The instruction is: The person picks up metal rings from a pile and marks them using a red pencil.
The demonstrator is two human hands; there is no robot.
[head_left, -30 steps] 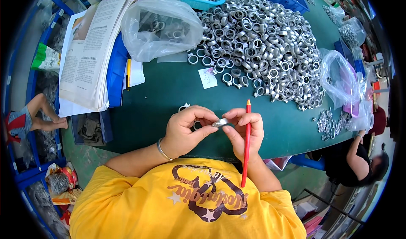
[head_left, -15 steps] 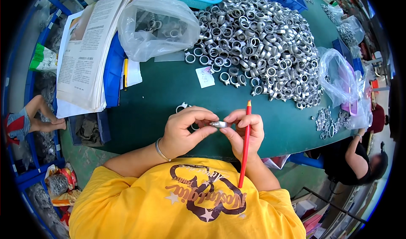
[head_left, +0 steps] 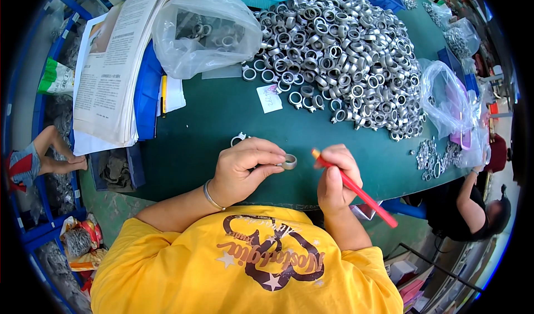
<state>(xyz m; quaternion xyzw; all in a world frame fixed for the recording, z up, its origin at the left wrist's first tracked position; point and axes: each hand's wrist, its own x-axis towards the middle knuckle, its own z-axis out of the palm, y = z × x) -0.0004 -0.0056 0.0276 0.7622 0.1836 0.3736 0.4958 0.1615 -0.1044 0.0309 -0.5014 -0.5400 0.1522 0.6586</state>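
Between the thumb and fingers of my left hand (head_left: 247, 166) is a metal ring (head_left: 289, 162), its round opening turned partly up. My right hand (head_left: 338, 180), a little apart from it, grips a red pencil (head_left: 364, 196); the tip points left toward the ring and the long end slants down to the right. Just beyond my left hand, a loose ring (head_left: 239, 138) lies on the green table (head_left: 194, 130). Farther off rises a large heap of similar metal rings (head_left: 356, 58), with a small white paper label (head_left: 270, 99) at its near left edge.
A clear plastic bag (head_left: 206, 58) with rings stands left of the heap. Newspapers (head_left: 108, 86) rest over a blue bin (head_left: 147, 100), beside a yellow-and-black pen (head_left: 163, 94). Small metal parts (head_left: 431, 158) lie at right, near another person (head_left: 473, 208). Blue and teal baskets (head_left: 267, 0) stand behind.
My right hand has let go of the ring and moved right, swinging the red pencil from upright to slanted with its tip toward the ring. My left hand keeps the ring, now tilted more open.
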